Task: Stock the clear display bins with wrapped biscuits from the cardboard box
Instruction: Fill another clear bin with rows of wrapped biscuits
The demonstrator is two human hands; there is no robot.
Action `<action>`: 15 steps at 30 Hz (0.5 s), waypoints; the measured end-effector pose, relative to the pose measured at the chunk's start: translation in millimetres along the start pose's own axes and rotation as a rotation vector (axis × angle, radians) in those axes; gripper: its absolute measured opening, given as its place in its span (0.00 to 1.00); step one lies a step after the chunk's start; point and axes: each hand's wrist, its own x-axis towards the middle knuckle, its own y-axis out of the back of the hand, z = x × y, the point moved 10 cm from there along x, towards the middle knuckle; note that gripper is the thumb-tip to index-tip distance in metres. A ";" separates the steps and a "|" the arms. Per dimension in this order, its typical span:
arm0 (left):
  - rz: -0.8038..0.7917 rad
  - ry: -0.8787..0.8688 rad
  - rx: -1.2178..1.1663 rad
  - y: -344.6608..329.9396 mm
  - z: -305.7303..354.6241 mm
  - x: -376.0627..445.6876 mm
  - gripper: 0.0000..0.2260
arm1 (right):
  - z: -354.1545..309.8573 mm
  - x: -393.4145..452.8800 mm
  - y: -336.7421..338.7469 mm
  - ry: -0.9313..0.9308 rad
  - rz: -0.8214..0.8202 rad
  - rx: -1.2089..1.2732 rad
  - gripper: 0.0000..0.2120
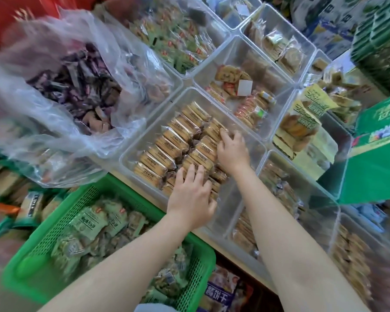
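motion-blurred clear plastic bag [54, 91] and bins at right edge [356, 255]; biscuits partly hidden under both hands [212, 174]

A pale tabletop [134, 180] carries clear display bins [135, 152] set edge to edge, beside a plastic bag [43, 122] of dark wrapped sweets.

1. A pale wooden shelf edge [131, 181] runs diagonally beneath the display.
2. A green mesh basket [54, 224] of green-wrapped packets stands below the shelf edge.
3. Green cartons [378, 140] stand at right.
4. Lighting is bright and even.
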 end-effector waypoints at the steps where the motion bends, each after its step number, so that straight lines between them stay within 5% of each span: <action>1: 0.003 0.003 0.001 0.7 0.1 0.0 0.26 | 0.4 0.1 -0.1 0.003 -0.073 -0.070 0.24; 5: 0.025 0.009 0.012 2.7 0.7 -1.2 0.27 | -6.2 -19.7 29.9 0.054 -0.057 -0.079 0.26; 9: 0.085 0.026 -0.033 7.3 1.7 -10.1 0.29 | 8.2 -109.5 71.3 0.079 0.166 0.428 0.14; 11: 0.119 0.031 -0.070 14.7 17.4 -15.9 0.27 | 43.6 -171.9 83.2 0.033 0.243 0.558 0.06; 15: 0.231 -0.174 -0.248 29.3 138.8 -39.8 0.21 | 179.8 -299.5 88.5 -0.237 0.410 0.790 0.09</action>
